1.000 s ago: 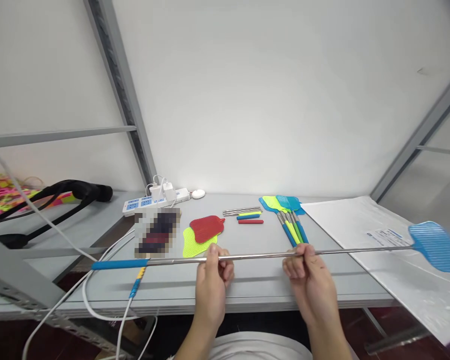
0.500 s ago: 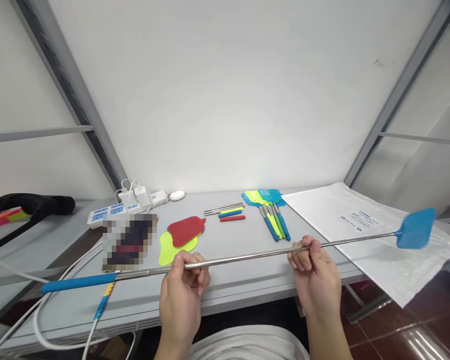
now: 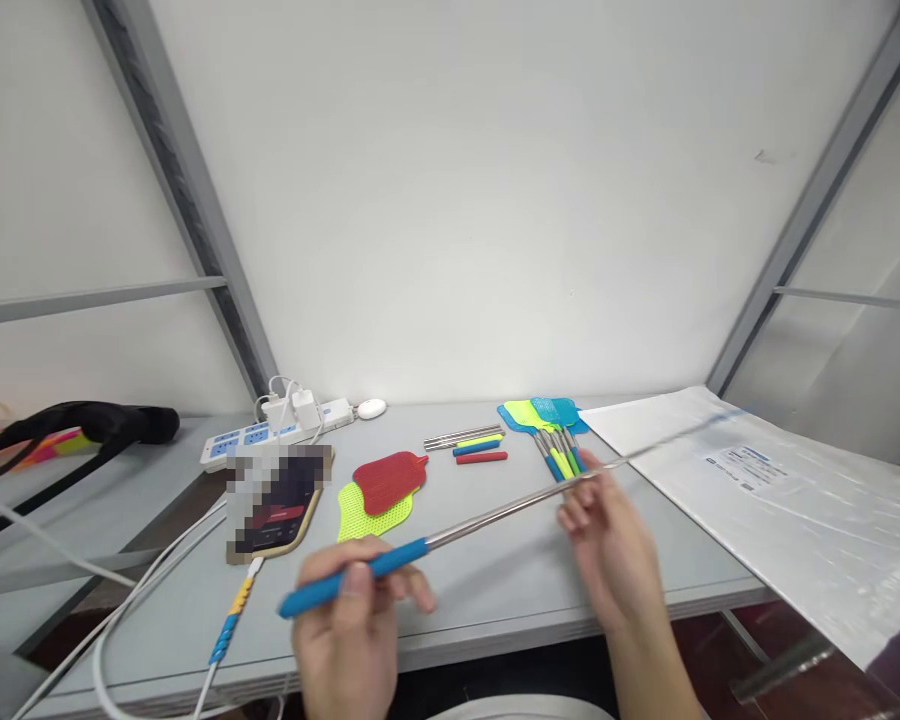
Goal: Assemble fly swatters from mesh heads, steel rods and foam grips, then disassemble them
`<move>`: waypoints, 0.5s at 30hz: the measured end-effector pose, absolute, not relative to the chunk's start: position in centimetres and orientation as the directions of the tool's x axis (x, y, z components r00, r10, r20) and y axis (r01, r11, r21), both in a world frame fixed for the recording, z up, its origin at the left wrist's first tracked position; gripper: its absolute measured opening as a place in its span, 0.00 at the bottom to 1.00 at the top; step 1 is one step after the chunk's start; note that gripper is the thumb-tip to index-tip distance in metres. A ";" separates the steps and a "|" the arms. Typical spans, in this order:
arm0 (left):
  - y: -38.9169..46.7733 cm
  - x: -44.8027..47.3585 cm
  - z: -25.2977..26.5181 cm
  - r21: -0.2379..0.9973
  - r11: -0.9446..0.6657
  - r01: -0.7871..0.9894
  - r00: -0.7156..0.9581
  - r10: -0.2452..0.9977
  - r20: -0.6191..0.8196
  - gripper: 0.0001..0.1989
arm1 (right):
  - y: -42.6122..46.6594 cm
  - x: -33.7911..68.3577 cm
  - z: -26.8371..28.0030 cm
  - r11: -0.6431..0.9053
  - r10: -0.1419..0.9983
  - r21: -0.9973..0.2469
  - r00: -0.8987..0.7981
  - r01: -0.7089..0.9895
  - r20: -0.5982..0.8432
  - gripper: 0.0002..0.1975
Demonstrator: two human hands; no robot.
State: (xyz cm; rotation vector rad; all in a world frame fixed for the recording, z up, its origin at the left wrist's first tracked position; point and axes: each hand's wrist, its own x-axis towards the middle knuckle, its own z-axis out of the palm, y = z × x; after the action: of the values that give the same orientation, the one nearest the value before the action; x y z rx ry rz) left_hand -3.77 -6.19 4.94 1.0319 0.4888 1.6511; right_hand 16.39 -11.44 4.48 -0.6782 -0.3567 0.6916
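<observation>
Swatter (image 3: pixel 506 511); L hand (image 3: pixel 349 625) gripping blue hdl (image 3: pixel 403 558); R hand (image 3: pixel 611 550) pinching shaft (image 3: pixel 529 502)

A shiny, polished finish is shown by the long thin silver metal rod (image 3: pixel 502 511), while its slim blue cylindrical grip (image 3: pixel 307 597) is given a smooth, matt look. Dull, finely textured plastic is seen in the flat red swatter head (image 3: pixel 386 483), perforated plastic in the flat yellow-green swatter head (image 3: pixel 364 522). The large white plastic bag (image 3: pixel 780 540) is glossily surfaced; the grey table (image 3: pixel 465 590) is smoothly faced and matt.
</observation>
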 end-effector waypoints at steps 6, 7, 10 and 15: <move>-7.4 -2.0 3.1 0.733 -0.551 -0.398 -0.203 0.832 0.516 0.07 | -5.3 11.4 6.3 0.328 0.901 -0.770 0.426 -0.548 0.081 0.15; -7.2 -2.2 3.1 0.734 -0.560 -0.384 -0.222 0.828 0.515 0.07 | -4.7 11.1 6.4 0.325 0.906 -0.764 0.416 -0.557 0.081 0.15; -6.4 -2.9 3.2 0.741 -0.544 -0.394 -0.231 0.838 0.494 0.08 | -4.5 10.7 6.4 0.321 0.913 -0.749 0.401 -0.580 0.080 0.15; -6.4 -3.2 3.7 0.730 -0.458 -0.508 -0.183 0.885 0.428 0.08 | -6.0 10.5 6.1 0.391 0.881 -0.716 0.460 -0.579 0.109 0.13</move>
State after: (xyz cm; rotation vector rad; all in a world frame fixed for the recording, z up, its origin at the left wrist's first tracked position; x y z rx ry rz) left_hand -3.20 -6.39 3.68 1.0542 0.5363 1.8045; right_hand 10.54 -6.00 6.07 -0.6612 -0.5269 0.9830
